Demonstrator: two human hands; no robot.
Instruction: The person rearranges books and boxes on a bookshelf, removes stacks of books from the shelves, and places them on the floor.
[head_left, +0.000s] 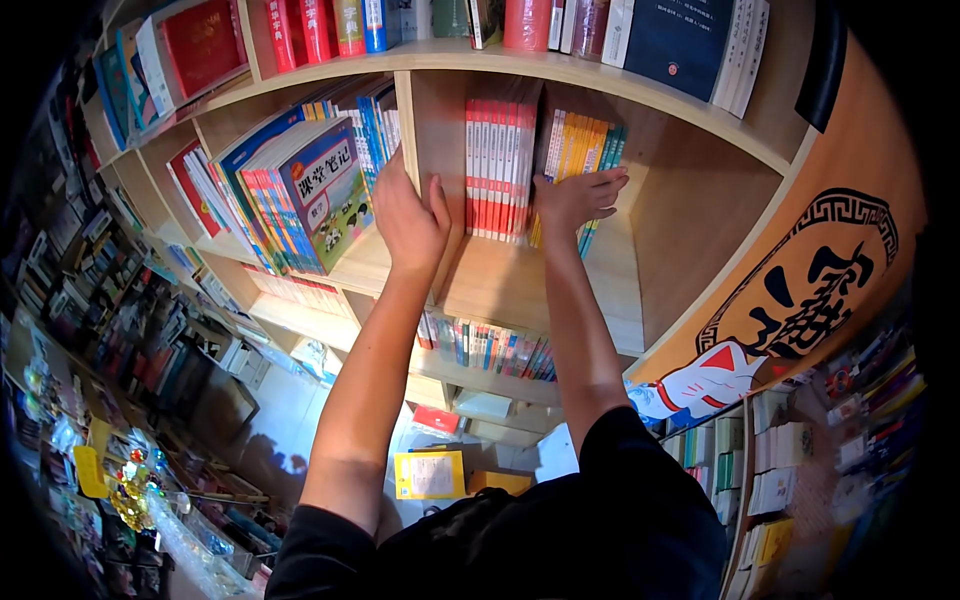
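My left hand (408,222) is raised at the upright shelf divider (424,165), its thumb apart and its fingertips partly hidden behind the divider's edge. Just left of it stand children's books, the front one a notebook-style book with a panda cover (325,195). Across the compartment, my right hand (580,200) lies flat in front of a row of thin yellow and blue books (580,140), fingers stretched to the right. Whether it touches their spines I cannot tell. Between my hands stands an upright row of red-and-white books (498,170). Neither hand holds anything visible.
Overhead, a shelf (480,55) carries red dictionaries and a dark blue book (678,40). Another row of books (485,343) fills a shelf below. An orange panel with black lettering (810,280) borders the right side. A yellow item (430,474) lies low down near my body.
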